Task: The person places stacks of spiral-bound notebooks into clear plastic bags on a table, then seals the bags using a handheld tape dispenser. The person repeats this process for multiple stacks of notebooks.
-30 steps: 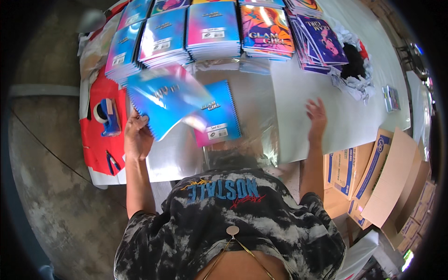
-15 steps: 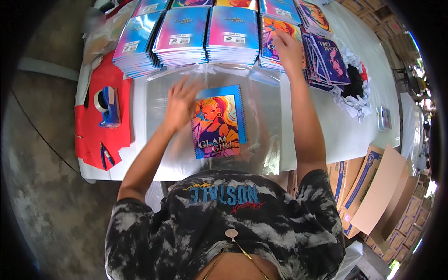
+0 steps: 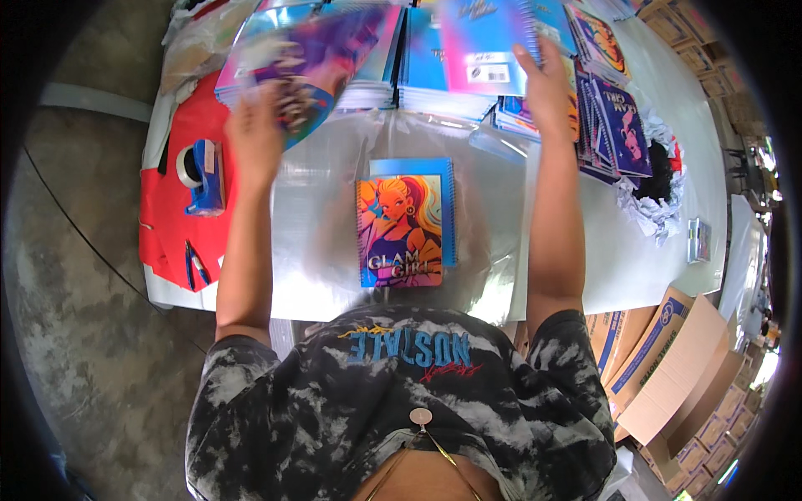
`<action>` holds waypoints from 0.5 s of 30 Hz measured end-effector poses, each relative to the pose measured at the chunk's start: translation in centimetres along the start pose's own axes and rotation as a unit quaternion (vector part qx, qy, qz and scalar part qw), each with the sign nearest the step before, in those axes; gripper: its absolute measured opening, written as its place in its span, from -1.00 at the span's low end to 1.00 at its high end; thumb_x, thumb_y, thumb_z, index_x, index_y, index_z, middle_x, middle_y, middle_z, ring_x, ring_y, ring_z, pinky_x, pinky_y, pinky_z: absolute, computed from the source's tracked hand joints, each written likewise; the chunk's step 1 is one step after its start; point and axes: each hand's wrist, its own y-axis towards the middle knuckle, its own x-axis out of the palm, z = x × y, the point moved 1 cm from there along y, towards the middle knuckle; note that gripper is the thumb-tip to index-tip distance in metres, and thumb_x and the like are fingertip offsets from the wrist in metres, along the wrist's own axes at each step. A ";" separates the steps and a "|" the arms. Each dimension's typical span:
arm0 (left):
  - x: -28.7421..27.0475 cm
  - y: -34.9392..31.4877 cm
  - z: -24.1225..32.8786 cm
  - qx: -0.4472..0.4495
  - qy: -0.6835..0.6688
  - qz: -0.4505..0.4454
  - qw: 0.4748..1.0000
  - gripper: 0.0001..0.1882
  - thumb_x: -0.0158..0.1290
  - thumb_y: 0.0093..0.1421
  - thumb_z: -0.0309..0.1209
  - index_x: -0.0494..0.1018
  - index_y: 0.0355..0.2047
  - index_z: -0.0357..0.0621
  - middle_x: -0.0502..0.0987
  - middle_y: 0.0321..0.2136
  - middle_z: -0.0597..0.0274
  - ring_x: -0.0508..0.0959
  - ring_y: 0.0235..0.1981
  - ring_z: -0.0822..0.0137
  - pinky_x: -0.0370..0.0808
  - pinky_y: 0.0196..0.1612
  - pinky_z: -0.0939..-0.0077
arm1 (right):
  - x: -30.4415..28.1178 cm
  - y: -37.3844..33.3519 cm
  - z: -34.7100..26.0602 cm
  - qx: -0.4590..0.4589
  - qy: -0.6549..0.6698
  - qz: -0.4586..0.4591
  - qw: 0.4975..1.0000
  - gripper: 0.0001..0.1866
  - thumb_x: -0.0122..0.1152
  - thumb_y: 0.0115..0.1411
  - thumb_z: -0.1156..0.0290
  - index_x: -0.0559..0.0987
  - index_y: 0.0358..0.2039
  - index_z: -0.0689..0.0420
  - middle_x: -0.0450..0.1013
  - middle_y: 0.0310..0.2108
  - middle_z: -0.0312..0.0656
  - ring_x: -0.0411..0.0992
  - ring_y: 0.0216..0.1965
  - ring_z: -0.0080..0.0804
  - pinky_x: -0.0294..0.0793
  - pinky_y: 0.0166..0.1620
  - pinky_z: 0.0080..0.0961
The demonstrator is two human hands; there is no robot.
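Fingers of the left hand [image 3: 255,134] grasp a blurred purple notebook [image 3: 342,50]; those of the right hand [image 3: 547,88] pinch a pink-and-blue notebook [image 3: 480,46] by its spiral edge. Near the middle of the tabletop's [image 3: 626,267] near edge, an orange-covered notebook [image 3: 401,230] lies offset on a blue notebook [image 3: 409,166]. Pen-like tools [image 3: 200,270] and a tape dispenser [image 3: 207,190] sit toward the left edge. Stacked notebooks [image 3: 447,104] line the far edge; a firm hold close to the spiral should keep each cover from flopping.

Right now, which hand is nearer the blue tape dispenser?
Left. The left hand is beyond and right of the tape dispenser; the right hand is much farther right.
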 end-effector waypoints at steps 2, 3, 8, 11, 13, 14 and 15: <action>-2.6 -1.1 1.7 -0.057 -0.288 0.064 0.954 -0.81 -0.07 0.24 -0.37 0.42 -0.20 -0.18 0.51 -0.37 0.24 0.52 -0.37 0.44 0.46 -0.30 0.55 | -1.6 -2.9 -1.0 -0.007 0.127 -0.025 0.992 -0.71 0.18 0.11 0.33 0.49 -0.20 0.21 0.49 -0.29 -0.17 0.43 -0.27 -0.41 0.35 -0.18 -0.52; -4.0 -1.5 2.2 -0.064 -0.348 0.061 0.933 -0.77 -0.06 0.23 -0.32 0.39 -0.17 -0.16 0.51 -0.33 0.21 0.52 -0.34 0.35 0.47 -0.27 0.45 | -2.0 -4.6 -1.4 -0.004 0.118 -0.045 0.992 -0.73 0.18 0.11 0.35 0.50 -0.20 0.19 0.49 -0.28 -0.18 0.43 -0.25 -0.43 0.35 -0.17 -0.54; -4.0 -6.5 7.0 -0.188 -0.479 0.116 0.849 -0.71 -0.06 0.22 -0.16 0.41 -0.24 -0.13 0.45 -0.43 0.33 0.40 -0.54 0.41 0.39 -0.36 0.50 | -0.5 -12.7 -0.5 -0.278 -0.119 -0.214 0.929 -0.72 0.17 0.01 0.49 0.55 -0.21 0.00 0.47 -0.13 -0.25 0.41 -0.04 -0.35 0.29 0.04 -0.36; -2.5 -13.5 1.7 -0.303 -0.378 0.068 0.872 -0.74 -0.09 0.25 -0.15 0.39 -0.22 -0.04 0.47 -0.42 0.35 0.47 -0.41 0.50 0.41 -0.34 0.60 | 1.3 -19.8 5.7 -0.249 -0.251 -0.345 0.870 -0.70 0.05 0.02 0.47 0.54 -0.19 -0.03 0.41 -0.02 -0.32 0.22 0.15 -0.31 0.09 0.17 -0.15; -0.7 -17.9 -1.9 -0.379 -0.195 0.030 0.904 -0.73 0.05 0.17 -0.22 0.38 -0.27 -0.16 0.42 -0.49 0.40 0.40 -0.49 0.53 0.36 -0.37 0.63 | 1.4 -21.1 5.6 -0.199 -0.265 -0.330 0.884 -0.71 0.05 0.01 0.48 0.54 -0.20 0.00 0.40 -0.01 -0.31 0.21 0.16 -0.30 0.07 0.18 -0.15; -0.6 -20.3 -2.6 -0.431 -0.069 0.004 0.900 -0.68 0.11 0.12 -0.23 0.37 -0.28 -0.22 0.41 -0.52 0.41 0.37 -0.53 0.54 0.34 -0.38 0.66 | 1.3 -21.5 5.3 -0.170 -0.270 -0.322 0.891 -0.71 0.05 0.01 0.48 0.54 -0.21 0.01 0.40 -0.01 -0.30 0.20 0.16 -0.29 0.06 0.18 -0.15; -1.8 -22.9 -5.5 -0.436 -0.012 -0.054 0.898 -0.58 0.15 0.07 -0.23 0.34 -0.20 -0.28 0.40 -0.45 0.34 0.37 -0.46 0.49 0.34 -0.32 0.60 | 1.0 -21.4 4.6 -0.156 -0.265 -0.303 0.902 -0.66 0.03 -0.01 0.53 0.51 -0.16 0.08 0.35 0.04 -0.24 0.17 0.18 -0.26 0.05 0.19 -0.17</action>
